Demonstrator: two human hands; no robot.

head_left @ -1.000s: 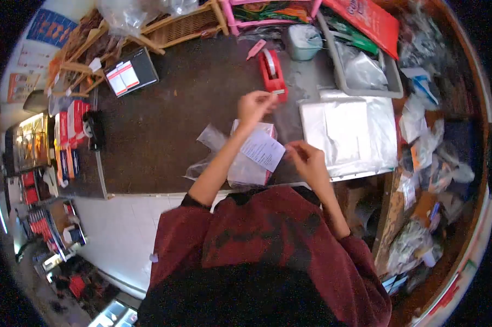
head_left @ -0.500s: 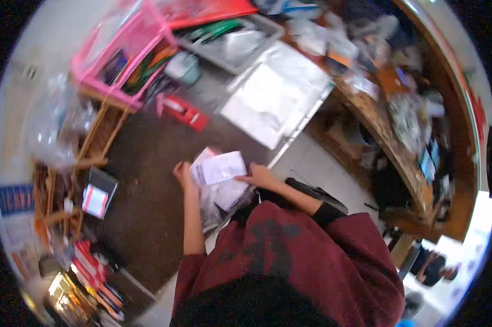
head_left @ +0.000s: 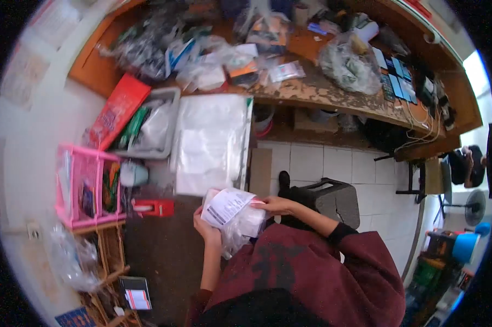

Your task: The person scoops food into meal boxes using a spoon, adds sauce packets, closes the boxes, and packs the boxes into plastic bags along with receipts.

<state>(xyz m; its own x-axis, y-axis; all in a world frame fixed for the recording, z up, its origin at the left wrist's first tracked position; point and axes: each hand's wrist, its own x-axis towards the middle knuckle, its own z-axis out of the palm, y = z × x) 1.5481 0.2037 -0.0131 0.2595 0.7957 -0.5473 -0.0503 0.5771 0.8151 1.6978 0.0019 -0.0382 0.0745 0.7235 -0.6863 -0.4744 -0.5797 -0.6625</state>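
In front of my torso I hold a clear plastic packet with a white printed label lying over its top. My left hand grips the packet at its left edge, fingers partly hidden behind it. At the right edge, the fingers and thumb of my right hand close on it beside a pinkish strip. Just beyond the packet lies a stack of clear plastic bags on the dark table. A red tape dispenser rests to the left of my hands.
A pink basket and a grey tray stand at the left. A worn wooden counter across the back carries plastic bags and several phones. A dark grey case is on the tiled floor at the right.
The head view has turned, bringing the counter and floor at right into fuller view. Both hands still hold the packet; the label now sits more tilted, and my left hand is lower on its edge.
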